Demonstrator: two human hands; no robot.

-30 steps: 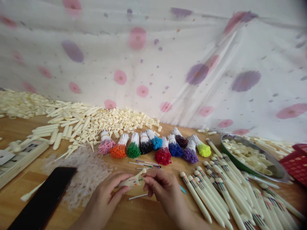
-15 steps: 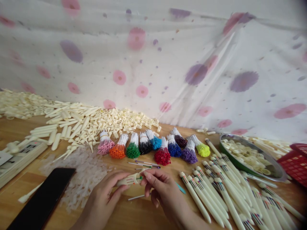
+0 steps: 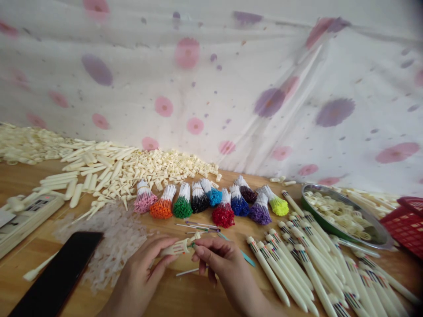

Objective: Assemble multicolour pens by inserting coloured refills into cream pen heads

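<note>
A cream slotted pen barrel top (image 3: 178, 248) is held between the fingers and thumb of my left hand (image 3: 142, 268), its open end turned to the right. Coloured pieces show through its slots. At that end my right hand (image 3: 224, 262) is closed in a pinch on a small green-tipped refill (image 3: 193, 245), mostly hidden by the fingertips. A cream plunger piece (image 3: 194, 237) sticks out just above. Below the right fingers is a thin white refill (image 3: 188, 272); whether it touches the hand I cannot tell. Several loose refills (image 3: 201, 226) lie beyond the hands.
Bundles of coloured refills (image 3: 184, 207) stand in a row. Cream pen parts (image 3: 109, 167) are heaped behind. Finished-looking multicolour pens (image 3: 280, 268) lie right, near a metal bowl (image 3: 385, 240) and red basket (image 3: 405, 224). At left are a phone (image 3: 62, 273), clear caps (image 3: 112, 246) and a power strip (image 3: 36, 215).
The right fingertips have shifted slightly down and left at the barrel's open end, and the cream plunger piece now shows above them. My left hand holds the barrel almost unmoved.
</note>
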